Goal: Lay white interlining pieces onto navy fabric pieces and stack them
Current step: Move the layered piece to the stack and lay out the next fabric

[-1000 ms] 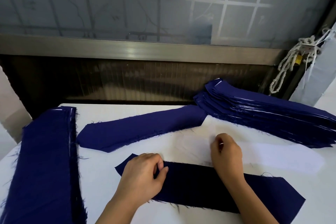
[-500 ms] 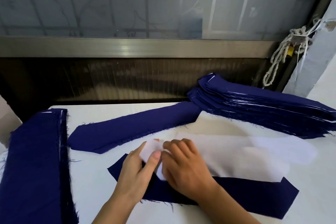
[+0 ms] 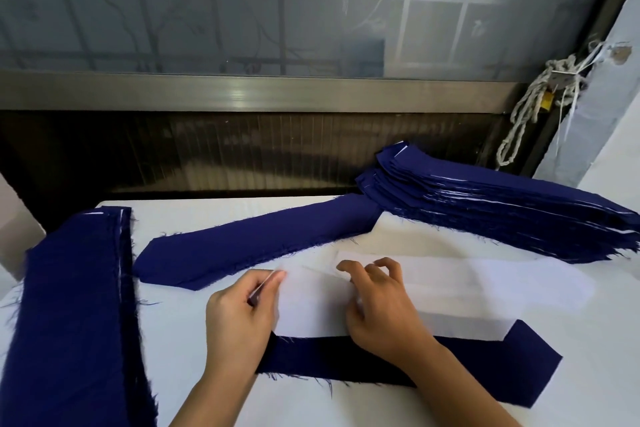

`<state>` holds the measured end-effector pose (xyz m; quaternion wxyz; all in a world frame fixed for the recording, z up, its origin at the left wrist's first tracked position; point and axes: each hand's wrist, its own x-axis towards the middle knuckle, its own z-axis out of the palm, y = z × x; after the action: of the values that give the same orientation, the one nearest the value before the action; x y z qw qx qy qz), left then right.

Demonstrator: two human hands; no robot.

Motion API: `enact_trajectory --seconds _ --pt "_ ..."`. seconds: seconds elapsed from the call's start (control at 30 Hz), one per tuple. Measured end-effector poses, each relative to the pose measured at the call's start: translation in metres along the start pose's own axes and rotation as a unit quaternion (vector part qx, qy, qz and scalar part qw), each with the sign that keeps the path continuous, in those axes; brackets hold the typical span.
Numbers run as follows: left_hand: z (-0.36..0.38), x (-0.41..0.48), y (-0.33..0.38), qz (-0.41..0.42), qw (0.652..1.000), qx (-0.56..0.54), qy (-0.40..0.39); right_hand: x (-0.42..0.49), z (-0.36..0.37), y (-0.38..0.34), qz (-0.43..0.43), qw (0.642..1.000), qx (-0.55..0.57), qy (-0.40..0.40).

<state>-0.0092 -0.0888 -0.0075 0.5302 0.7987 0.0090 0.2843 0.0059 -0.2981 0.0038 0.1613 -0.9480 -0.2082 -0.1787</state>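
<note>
- Left hand (image 3: 239,319) pinches the left end of the white interlining piece (image 3: 450,298).
- Right hand (image 3: 377,305), fingers arched, rests mid-piece; whether it grips cannot be told.
- The interlining overlaps the far edge of the navy fabric piece (image 3: 485,367).

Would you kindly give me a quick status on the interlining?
Left hand pinches left end of white interlining piece. Right hand on it, grip unclear. Interlining partly overlaps navy fabric piece.
</note>
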Motion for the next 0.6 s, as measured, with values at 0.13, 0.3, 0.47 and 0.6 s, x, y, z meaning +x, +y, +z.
enact_trajectory --seconds 0.13,0.3,0.47,0.6 --pt "-0.003 0.004 -0.005 -0.042 0.998 0.046 0.010 -0.019 -0.028 0.026 0.045 0.996 -0.063 -0.042" --pt "-0.001 0.007 -0.006 -0.061 0.995 0.082 0.007 -0.063 -0.062 0.072 0.136 0.986 -0.096 -0.011" --pt "-0.001 0.005 -0.006 -0.059 0.993 0.103 -0.001 -0.090 -0.053 0.096 0.181 0.971 -0.134 0.081" --pt "-0.005 0.006 -0.005 -0.081 0.992 0.090 0.024 -0.099 -0.053 0.100 0.256 0.942 -0.066 0.209"
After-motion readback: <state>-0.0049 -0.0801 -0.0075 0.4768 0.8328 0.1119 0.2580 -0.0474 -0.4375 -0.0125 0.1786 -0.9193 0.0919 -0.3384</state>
